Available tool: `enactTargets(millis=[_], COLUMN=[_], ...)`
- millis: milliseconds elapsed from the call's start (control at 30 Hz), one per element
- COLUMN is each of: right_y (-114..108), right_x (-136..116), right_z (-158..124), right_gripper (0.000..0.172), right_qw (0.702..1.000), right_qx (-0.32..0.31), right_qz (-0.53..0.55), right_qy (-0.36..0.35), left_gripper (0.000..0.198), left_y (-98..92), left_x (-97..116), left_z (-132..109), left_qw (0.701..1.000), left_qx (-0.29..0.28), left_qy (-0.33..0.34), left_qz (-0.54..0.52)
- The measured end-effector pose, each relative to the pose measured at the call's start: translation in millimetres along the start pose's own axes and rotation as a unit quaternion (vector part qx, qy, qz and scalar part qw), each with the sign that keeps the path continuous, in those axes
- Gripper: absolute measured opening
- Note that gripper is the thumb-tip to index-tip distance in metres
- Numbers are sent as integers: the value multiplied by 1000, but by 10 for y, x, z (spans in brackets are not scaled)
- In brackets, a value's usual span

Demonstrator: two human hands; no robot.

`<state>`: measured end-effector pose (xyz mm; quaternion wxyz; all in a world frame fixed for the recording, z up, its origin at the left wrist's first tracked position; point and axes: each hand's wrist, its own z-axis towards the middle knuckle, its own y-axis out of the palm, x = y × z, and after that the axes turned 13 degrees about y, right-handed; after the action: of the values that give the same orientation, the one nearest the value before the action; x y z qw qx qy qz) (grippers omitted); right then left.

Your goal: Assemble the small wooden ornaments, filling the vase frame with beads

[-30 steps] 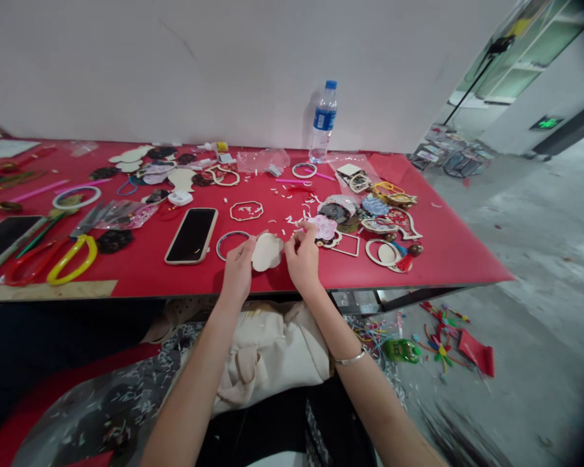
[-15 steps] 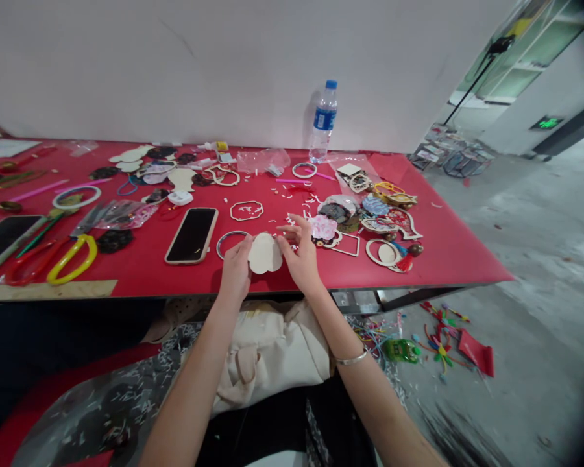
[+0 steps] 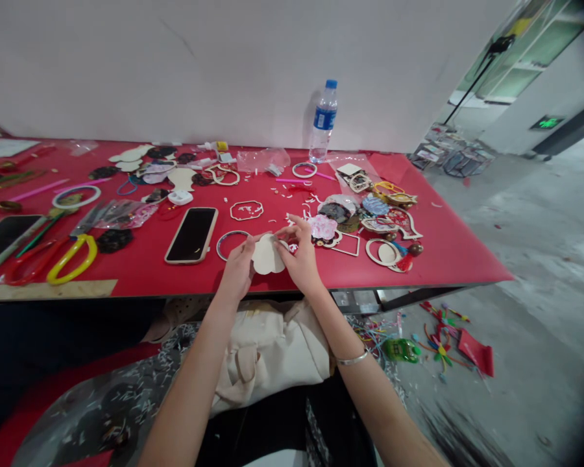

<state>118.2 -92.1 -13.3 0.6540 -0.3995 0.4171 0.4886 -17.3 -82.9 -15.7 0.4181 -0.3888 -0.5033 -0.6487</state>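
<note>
A cream flower-shaped piece [image 3: 268,255] is held between both hands above the front of the red table. My left hand [image 3: 238,267] grips its left edge, thumb on top. On the other side, my right hand [image 3: 300,254] pinches the upper right edge between thumb and fingers. Behind my left hand lies a round ring [image 3: 230,244]. Just right of my right hand are a pink patterned flower piece [image 3: 323,227] and a thin rectangular frame [image 3: 349,244]. A small scalloped frame [image 3: 246,210] with white scraps lies farther back.
A phone [image 3: 191,235] and yellow-handled scissors [image 3: 75,259] lie left. A water bottle [image 3: 324,122] stands by the wall. Ornaments, rings and a red tassel [image 3: 405,263] cover the right side. A cream bag [image 3: 267,363] rests on my lap.
The cream piece has shifted slightly right and turned a little. My left hand has moved right with it, and my right fingers have drawn in over its edge.
</note>
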Motion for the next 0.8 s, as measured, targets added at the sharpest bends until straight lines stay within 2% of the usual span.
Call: enactTargets(millis=[267,600,800], right_y=[3,6,5], right_x=[5,-1,5], right_z=[-1,-6,-8], right_gripper=[52,54,48], right_qw=[1000,1000,1000], right_qx=[4,5,2], right_qz=[5,4,-2], right_qy=[-4,0,4], left_gripper=[67,63,56], left_y=[-4,-25,-21], left_x=[54,42,45], left_z=[-26,-29,-26], left_qw=[997,995,995], left_qx=[-38,-51,-53], left_qy=[16,20,24], left_qz=[65,79,77])
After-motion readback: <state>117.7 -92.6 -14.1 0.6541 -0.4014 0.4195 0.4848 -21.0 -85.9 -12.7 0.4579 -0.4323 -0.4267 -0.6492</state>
